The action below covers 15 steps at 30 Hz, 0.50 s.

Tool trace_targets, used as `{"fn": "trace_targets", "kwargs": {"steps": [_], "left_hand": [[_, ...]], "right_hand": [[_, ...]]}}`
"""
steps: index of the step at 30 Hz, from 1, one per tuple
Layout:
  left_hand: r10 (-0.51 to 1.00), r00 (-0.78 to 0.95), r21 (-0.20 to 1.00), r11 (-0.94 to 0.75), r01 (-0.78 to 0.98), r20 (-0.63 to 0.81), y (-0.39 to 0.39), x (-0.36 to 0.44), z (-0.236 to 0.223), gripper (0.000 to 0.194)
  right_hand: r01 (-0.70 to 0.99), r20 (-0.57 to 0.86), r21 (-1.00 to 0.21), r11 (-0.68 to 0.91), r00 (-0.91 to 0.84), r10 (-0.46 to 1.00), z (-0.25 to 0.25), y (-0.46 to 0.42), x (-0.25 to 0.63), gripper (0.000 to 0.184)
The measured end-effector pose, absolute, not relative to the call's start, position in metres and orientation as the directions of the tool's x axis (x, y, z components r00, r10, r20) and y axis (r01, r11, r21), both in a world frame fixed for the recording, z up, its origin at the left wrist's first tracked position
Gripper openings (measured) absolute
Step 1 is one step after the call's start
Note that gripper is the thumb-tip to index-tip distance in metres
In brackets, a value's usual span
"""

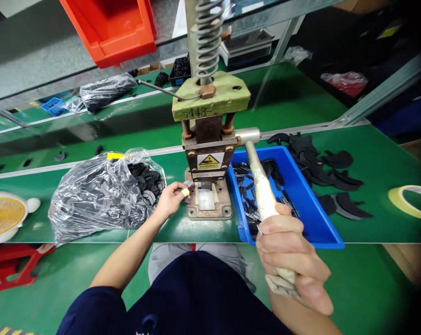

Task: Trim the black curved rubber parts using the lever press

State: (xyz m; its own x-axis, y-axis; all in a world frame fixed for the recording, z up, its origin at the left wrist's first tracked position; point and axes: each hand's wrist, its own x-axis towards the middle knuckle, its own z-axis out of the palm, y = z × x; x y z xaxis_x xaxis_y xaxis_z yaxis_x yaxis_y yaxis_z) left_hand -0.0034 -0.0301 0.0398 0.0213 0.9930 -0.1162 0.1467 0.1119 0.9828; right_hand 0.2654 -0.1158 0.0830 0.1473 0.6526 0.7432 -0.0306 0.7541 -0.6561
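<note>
A long green workbench (371,153) runs across the view, and at its middle stands the landmark: a hand-lever press with a pale green cast head, brown steel body and a coiled spring on top (210,139), carrying a yellow warning label on its front. Left of the press lies a big clear plastic bag stuffed with flat black curved parts (105,193), its open mouth facing the press. Directly right of the press, touching its base, sits a blue rectangular plastic tray (318,218) holding small black pieces. Beyond the tray, farther right of the press, loose black crescent-shaped parts (322,172) are scattered on the bench, and a roll of yellowish tape (411,200) lies at the far right edge. Well left of the press, past the bag, part of a small white and yellow fan (4,216) shows. Above and left of the press hangs a red plastic bin (112,28).

The right hand (294,260) is closed in a full fist around the pale wrapped lever handle (262,190) that slants out from the press's right side. The left hand (172,200) sits at the press's left foot, fingers pinched together beside the metal base plate (207,200); one fingertip wears a yellowish cover, and whether anything is held there is too small to tell.
</note>
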Motion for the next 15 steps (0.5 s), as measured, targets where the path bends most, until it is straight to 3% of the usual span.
{"fn": "trace_targets", "kwargs": {"steps": [2, 4, 9, 13, 15], "left_hand": [[0.986, -0.01, 0.985, 0.164, 0.047, -0.164, -0.022, 0.007, 0.039, 0.046], [0.968, -0.027, 0.968, 0.249, -0.019, -0.25, -0.016, 0.015, 0.04, 0.056], [0.895, -0.027, 0.894, 0.442, -0.071, -0.444, -0.004, 0.023, 0.044, 0.046], [0.871, 0.0, 0.869, 0.489, -0.078, -0.491, 0.001, 0.022, 0.041, 0.04], [0.865, -0.006, 0.863, 0.501, -0.057, -0.502, 0.002, 0.021, 0.039, 0.035]], "right_hand": [[0.022, 0.831, -0.552, 0.834, 0.103, 0.547, 0.087, -0.114, 0.264, 0.039], [0.05, 0.85, -0.524, 0.85, 0.083, 0.519, 0.09, -0.112, 0.263, 0.041], [0.072, 0.862, -0.504, 0.86, 0.101, 0.497, 0.09, -0.109, 0.262, 0.047], [0.064, 0.858, -0.51, 0.858, 0.106, 0.503, 0.084, -0.111, 0.263, 0.047], [0.047, 0.811, -0.577, 0.815, 0.144, 0.566, 0.08, -0.114, 0.265, 0.048]]}}
